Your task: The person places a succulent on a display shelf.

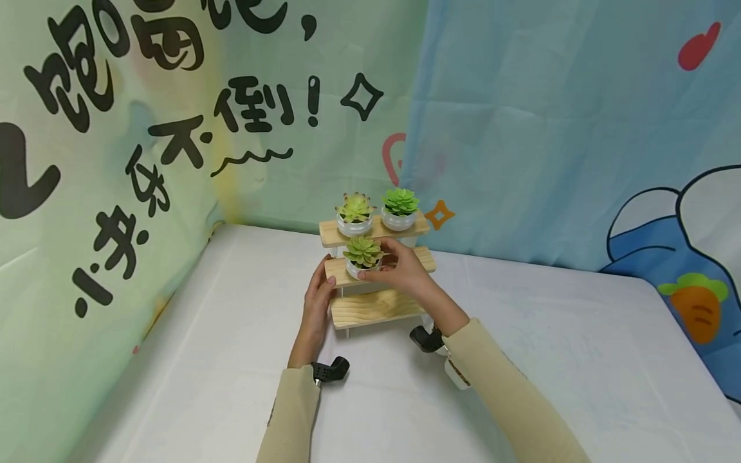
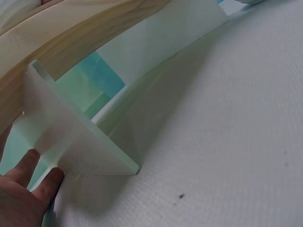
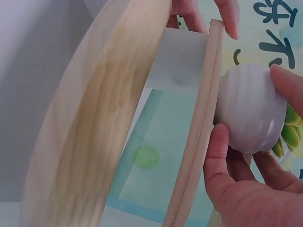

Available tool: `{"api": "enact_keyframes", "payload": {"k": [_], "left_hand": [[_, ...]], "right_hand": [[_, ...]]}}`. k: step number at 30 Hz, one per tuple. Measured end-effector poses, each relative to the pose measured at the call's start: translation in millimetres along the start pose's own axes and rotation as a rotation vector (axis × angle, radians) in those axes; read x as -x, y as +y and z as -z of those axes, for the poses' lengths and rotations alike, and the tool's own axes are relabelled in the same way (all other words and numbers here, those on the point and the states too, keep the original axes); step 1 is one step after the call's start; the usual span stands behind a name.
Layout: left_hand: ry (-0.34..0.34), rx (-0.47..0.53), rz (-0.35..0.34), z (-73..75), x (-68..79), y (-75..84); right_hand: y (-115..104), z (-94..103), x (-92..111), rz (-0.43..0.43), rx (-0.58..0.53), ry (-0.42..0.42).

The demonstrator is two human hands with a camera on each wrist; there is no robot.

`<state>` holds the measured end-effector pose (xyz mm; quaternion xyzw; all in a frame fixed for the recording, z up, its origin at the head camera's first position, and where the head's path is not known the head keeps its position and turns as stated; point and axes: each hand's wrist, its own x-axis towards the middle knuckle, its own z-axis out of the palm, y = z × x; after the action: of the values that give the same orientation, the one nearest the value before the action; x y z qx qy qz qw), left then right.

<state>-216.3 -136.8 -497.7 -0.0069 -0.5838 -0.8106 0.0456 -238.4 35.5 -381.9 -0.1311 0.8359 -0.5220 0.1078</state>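
Note:
A three-step wooden plant stand (image 1: 379, 308) with pale side supports stands on the white table. My right hand (image 1: 402, 270) pinches the white pot (image 3: 251, 109) of a green succulent (image 1: 363, 251) at the middle shelf, thumb on one side and fingers on the other. In the right wrist view the pot's base is right at that shelf's edge. My left hand (image 1: 318, 299) holds the stand's left side by the middle shelf, and its fingertips touch the pale side support (image 2: 80, 127) in the left wrist view.
On the top shelf stand two more potted succulents, a reddish-tipped one (image 1: 355, 212) at left and a bright green one (image 1: 399, 207) at right. The white tablecloth (image 1: 220, 360) spreads around the stand. Printed green and blue curtains (image 1: 492, 128) hang close behind.

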Motion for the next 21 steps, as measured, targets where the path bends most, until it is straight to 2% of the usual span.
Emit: {"api": "enact_keyframes", "payload": {"k": [10,21], "left_hand": [[-0.002,0.005,0.007,-3.5,1.2,-0.8],[0.001,0.009,-0.004,-2.2,2.8,3.7]], "right_hand": [[0.9,4.3,4.7,-0.017,-0.028,-0.023],[4.2,15.7,21.6,-0.019,-0.082,-0.005]]}}
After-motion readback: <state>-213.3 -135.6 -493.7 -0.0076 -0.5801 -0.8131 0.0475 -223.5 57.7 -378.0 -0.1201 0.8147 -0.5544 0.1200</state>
